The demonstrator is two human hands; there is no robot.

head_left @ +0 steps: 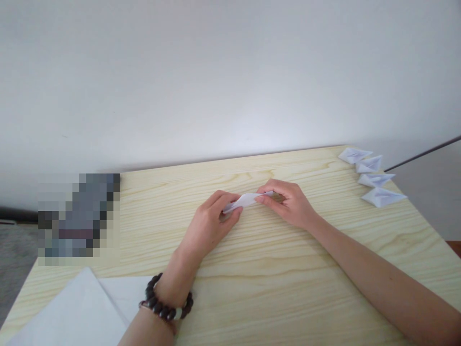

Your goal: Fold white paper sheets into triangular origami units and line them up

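I see the folded strip of white paper (248, 199) over the wooden tabletop (259, 288), nearer its back edge than its front, pinched at one end by the left hand (211, 221) and at the other by the right hand (291, 204), thumbs nearest me. Four folded-paper boats (376, 180) line the right edge by the back corner; white sheets (68, 312) lie toward the front-left corner.

no readable text, no legible labels or brands, no numbers or signs discernible
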